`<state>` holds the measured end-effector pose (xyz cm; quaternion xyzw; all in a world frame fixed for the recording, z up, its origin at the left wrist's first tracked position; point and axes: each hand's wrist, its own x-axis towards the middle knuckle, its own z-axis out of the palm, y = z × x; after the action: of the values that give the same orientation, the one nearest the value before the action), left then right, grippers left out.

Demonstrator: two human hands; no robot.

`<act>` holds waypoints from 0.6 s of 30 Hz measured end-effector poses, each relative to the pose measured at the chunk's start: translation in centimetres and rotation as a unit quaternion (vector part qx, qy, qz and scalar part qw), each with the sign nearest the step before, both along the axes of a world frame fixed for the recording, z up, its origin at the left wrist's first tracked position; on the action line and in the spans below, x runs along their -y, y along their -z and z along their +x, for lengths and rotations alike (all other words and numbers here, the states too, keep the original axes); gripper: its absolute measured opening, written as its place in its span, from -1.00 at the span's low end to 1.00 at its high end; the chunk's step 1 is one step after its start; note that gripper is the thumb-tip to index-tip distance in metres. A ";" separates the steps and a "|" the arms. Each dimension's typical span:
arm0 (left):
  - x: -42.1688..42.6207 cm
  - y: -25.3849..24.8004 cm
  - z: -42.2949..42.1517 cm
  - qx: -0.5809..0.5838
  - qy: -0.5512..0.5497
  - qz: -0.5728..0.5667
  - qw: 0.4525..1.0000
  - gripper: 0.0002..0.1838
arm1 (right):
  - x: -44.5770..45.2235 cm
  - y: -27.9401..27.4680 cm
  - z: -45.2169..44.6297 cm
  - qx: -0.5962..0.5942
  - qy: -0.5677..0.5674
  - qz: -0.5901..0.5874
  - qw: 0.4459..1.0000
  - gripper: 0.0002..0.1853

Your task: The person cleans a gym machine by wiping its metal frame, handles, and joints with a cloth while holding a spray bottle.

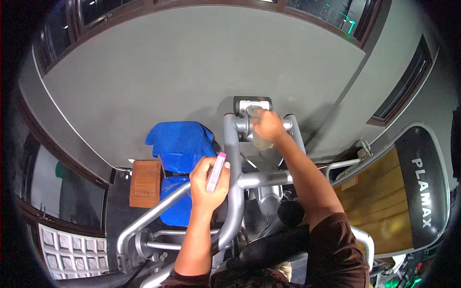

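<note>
My left hand (pixel 207 185) is closed around a slim, pale pink object with a brighter pink end (pixel 217 172), held upright beside the silver frame tube. Its exact kind does not show. My right hand (pixel 269 126) reaches forward over the exercise machine (pixel 234 192) and grips what looks like a spray bottle (pixel 261 142), its grey head at the fingers and its translucent, yellowish body below. The head is in front of the machine's small black-and-white console (pixel 254 102). My right fingers are partly blurred.
A blue cloth (pixel 180 134) drapes over a blue chair (pixel 175 192) next to a brown wooden box (pixel 145 184). At the right stands a large PLAMAX panel (pixel 418 192). A grey wall (pixel 192 62) is behind the machine. Silver tubes and a black pad (pixel 273 247) are close in front of me.
</note>
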<state>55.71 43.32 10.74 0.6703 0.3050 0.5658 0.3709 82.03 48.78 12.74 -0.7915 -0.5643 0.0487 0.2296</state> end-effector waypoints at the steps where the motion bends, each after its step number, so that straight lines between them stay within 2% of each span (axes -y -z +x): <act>1: 0.1 -0.1 0.1 -0.002 0.000 0.011 1.000 -0.85 | -0.2 0.1 -0.5 -0.008 0.027 0.014 0.999 -0.63; 2: 0.2 -0.4 0.1 -0.005 -0.001 0.023 1.000 -0.85 | -1.3 2.3 0.3 0.045 -0.001 0.000 0.999 -0.65; 5: 0.0 -0.6 0.1 -0.009 0.000 0.040 0.999 -0.84 | -1.8 3.6 0.5 0.072 -0.046 -0.029 0.996 -0.66; 6: 0.1 -0.5 0.0 -0.010 0.000 0.039 0.999 -0.84 | -1.6 3.6 1.5 0.073 -0.102 -0.023 0.992 -0.67; 9: 0.1 -0.6 0.0 -0.008 -0.004 0.033 0.999 -0.84 | -0.5 2.2 1.6 0.082 -0.138 -0.075 0.984 -0.68; 10: 0.1 -0.6 -0.1 -0.009 -0.002 0.025 1.000 -0.85 | -0.3 2.6 1.9 0.092 -0.170 -0.034 0.981 -0.71; 13: 0.2 -0.7 -0.2 -0.008 0.006 0.009 1.000 -0.85 | 0.2 2.1 3.0 0.109 -0.228 -0.093 0.963 -0.70; 16: 0.2 -0.3 -0.2 0.000 0.006 0.012 1.000 -0.86 | 0.8 0.0 3.7 0.062 -0.274 -0.089 0.956 -0.68; 18: 0.0 -0.2 -0.4 0.001 0.000 0.023 1.000 -0.86 | 0.9 -0.3 3.0 0.015 -0.147 0.052 0.988 -0.65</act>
<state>55.35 43.27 10.97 0.6776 0.2918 0.5737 0.3557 85.06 47.91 13.00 -0.6873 -0.6800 0.0403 0.2521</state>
